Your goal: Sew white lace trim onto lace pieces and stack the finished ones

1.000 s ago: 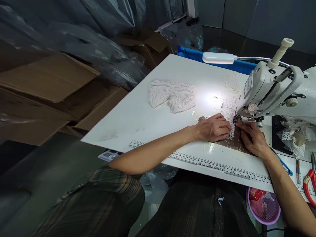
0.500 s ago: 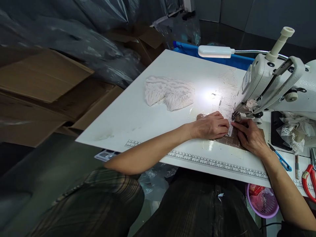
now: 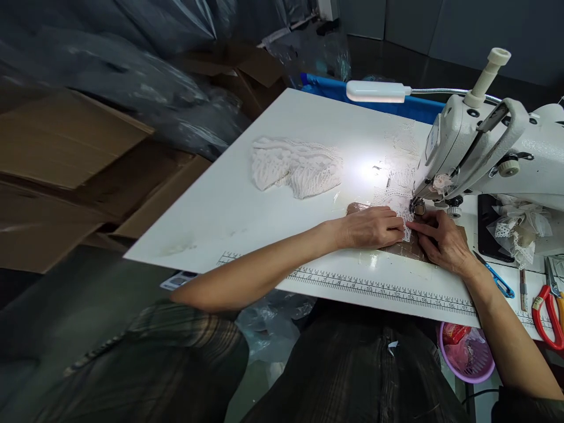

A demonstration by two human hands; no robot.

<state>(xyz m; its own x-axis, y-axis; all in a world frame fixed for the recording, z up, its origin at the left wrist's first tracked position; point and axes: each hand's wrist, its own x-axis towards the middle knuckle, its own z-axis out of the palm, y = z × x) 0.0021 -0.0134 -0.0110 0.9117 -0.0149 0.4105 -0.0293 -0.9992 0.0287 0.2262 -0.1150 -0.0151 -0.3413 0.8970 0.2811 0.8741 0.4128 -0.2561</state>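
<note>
A strip of white lace (image 3: pixel 407 230) runs under the needle area of the white sewing machine (image 3: pixel 445 141), and more lace (image 3: pixel 399 176) lies behind it. My left hand (image 3: pixel 374 228), its fingers curled together, grips the lace's left edge in front of the presser foot (image 3: pixel 415 204). From the other side, my right hand (image 3: pixel 443 239) holds the lace's right edge, the index finger reaching toward the strip and the other fingers bent. Both hands rest over a brown taped plate (image 3: pixel 408 251). The fingertips' exact grip is partly hidden.
Gathered white lace (image 3: pixel 299 167) lies left on the white table (image 3: pixel 211 205). A lamp (image 3: pixel 376 91) shines from behind. Blue snips (image 3: pixel 500 279), red-handled scissors (image 3: pixel 549 311) and a pen-like tool (image 3: pixel 523 291) lie right. A purple basket (image 3: pixel 473 367) stands below; cardboard boxes (image 3: pixel 66 141) are left.
The view has shifted slightly, so the table scene sits a little further left. My right index finger has moved slightly toward me and left along the lace. My left hand stays nearly in place.
</note>
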